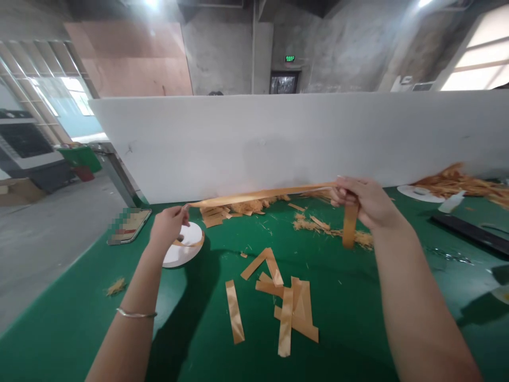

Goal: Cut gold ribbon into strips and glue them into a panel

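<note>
Both hands (169, 225) (360, 199) pinched on taut ribbon (260, 195)

A big table with a green cloth top (350, 329) holds flat orange ribbon pieces (284, 302), a round white reel (183, 249), a phone (129, 225), small heaps of orange scraps (238, 207), a white plate (419, 193) under more strips, and a long black bar (469, 232).
</note>
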`<control>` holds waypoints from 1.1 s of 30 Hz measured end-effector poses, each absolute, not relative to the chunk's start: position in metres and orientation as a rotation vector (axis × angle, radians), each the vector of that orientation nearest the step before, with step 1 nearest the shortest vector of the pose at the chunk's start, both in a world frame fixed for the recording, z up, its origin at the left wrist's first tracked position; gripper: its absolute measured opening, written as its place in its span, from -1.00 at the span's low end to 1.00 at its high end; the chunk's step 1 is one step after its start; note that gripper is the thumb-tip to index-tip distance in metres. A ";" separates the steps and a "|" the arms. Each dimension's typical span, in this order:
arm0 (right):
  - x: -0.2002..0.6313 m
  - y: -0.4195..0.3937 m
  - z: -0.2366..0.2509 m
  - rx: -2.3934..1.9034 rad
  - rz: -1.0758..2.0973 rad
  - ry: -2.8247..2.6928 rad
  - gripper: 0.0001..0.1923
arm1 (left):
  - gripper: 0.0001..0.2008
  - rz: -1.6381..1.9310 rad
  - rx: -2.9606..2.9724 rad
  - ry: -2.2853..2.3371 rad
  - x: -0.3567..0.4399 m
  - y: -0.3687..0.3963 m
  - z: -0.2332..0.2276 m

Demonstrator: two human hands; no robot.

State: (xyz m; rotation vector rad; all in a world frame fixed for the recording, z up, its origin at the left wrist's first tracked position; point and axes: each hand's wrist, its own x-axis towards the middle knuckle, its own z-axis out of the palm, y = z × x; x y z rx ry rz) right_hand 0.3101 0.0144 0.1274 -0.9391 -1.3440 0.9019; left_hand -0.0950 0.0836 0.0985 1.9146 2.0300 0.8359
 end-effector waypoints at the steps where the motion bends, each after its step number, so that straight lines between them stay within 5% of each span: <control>1: 0.309 0.016 0.127 -0.950 0.890 -1.334 -0.55 | -0.61 0.779 1.889 2.125 -0.103 0.086 0.095; 6: 0.308 0.021 0.123 -1.129 0.791 -1.327 -0.63 | -0.73 0.544 1.865 2.340 -0.122 0.091 0.085; 11: 0.293 0.012 0.128 -1.262 0.730 -1.527 -0.67 | -0.28 0.491 2.086 2.049 -0.095 0.077 0.106; 19: 0.240 -0.003 0.140 -1.213 0.826 -1.991 -0.64 | -0.78 0.809 1.979 0.694 0.023 0.010 0.134; 27: 0.242 0.007 0.132 -1.290 0.833 -2.027 -0.66 | -0.97 0.550 1.922 0.648 0.024 0.025 0.124; 33: 0.248 0.012 0.127 -1.351 0.822 -2.042 -0.68 | -0.86 0.447 1.938 0.705 0.016 0.021 0.123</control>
